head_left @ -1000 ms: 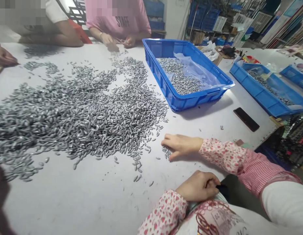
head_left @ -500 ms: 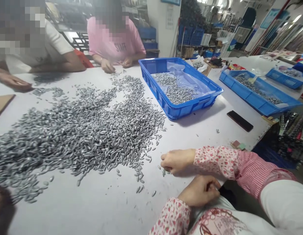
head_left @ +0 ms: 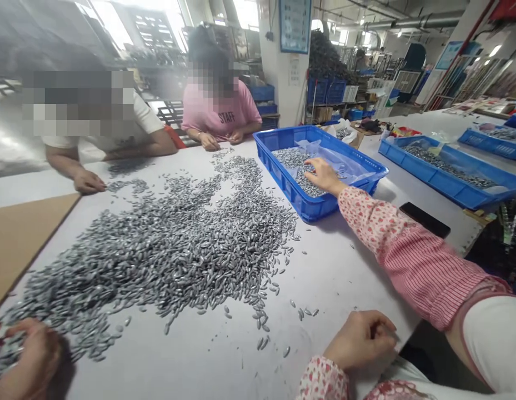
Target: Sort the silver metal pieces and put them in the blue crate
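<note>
A wide heap of small grey, glossy, seed-shaped pieces point(head_left: 191, 250) is spread over the white table point(head_left: 166, 366). My right hand point(head_left: 322, 175) hangs above the blue plastic crate point(head_left: 310, 211), its fingers apart and nothing visible in them. Inside that crate, similar grey pieces point(head_left: 289, 156) lie on a clear plastic liner point(head_left: 349, 166). At the near table edge rests my left hand point(head_left: 360, 339), fingers curled in, with no object showing. Just left of it are a few loose grey pieces point(head_left: 301, 314).
Two co-workers sit across the table; one's hand point(head_left: 89, 181) is beside the heap. Another person's hand point(head_left: 30, 355) reaches in at lower left. A phone point(head_left: 424, 219) lies beyond my right forearm. More blue crates point(head_left: 432, 175) stand at right. Brown board point(head_left: 28, 239) lies left.
My right hand has moved from the loose pieces on the table to above the blue crate, and its fingers have opened. My left hand stays curled. The camera view has shifted.
</note>
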`<state>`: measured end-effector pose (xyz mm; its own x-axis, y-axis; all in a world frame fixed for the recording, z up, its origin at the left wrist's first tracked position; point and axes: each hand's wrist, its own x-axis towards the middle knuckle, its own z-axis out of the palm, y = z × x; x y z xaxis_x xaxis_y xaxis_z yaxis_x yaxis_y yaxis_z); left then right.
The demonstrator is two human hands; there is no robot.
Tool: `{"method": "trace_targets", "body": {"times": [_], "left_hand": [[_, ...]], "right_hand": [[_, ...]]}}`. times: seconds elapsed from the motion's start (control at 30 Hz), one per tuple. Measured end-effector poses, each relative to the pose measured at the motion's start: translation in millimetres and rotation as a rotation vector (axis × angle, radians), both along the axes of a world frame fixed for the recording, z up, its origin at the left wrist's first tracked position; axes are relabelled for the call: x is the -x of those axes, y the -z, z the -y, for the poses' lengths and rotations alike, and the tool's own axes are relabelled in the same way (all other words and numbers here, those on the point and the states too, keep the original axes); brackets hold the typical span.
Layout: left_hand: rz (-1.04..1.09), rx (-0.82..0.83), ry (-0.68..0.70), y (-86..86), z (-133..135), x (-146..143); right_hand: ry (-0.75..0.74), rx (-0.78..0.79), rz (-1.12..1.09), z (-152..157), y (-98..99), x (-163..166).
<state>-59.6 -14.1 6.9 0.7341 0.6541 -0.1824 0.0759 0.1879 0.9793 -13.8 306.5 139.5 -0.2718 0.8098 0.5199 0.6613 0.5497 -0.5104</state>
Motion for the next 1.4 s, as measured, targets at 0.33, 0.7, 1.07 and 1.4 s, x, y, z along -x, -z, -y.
{"method": "trace_targets", "body": {"times": [0.33, 0.7, 1.07, 1.4], "left_hand": [[-0.112, -0.116, -0.001, 5.9, 1.9, 4.1], [-0.130, -0.221, -0.007, 8.3, -0.4, 8.0], [0.125, 0.013, -0.006, -3.0, -6.6, -20.5], [0.216, 0.282, 0.023, -2.6, -10.5, -22.0]], "right_hand": [[-0.659, 0.242, 0.481, 63.9, 56.8, 109.5], [-0.771, 0.103, 0.587, 135.2, 95.0, 153.2], [-0.836, 0.370, 0.301, 99.1, 103.0, 33.9], [-0.748, 0.533, 0.099, 103.3, 76.5, -39.7]]}}
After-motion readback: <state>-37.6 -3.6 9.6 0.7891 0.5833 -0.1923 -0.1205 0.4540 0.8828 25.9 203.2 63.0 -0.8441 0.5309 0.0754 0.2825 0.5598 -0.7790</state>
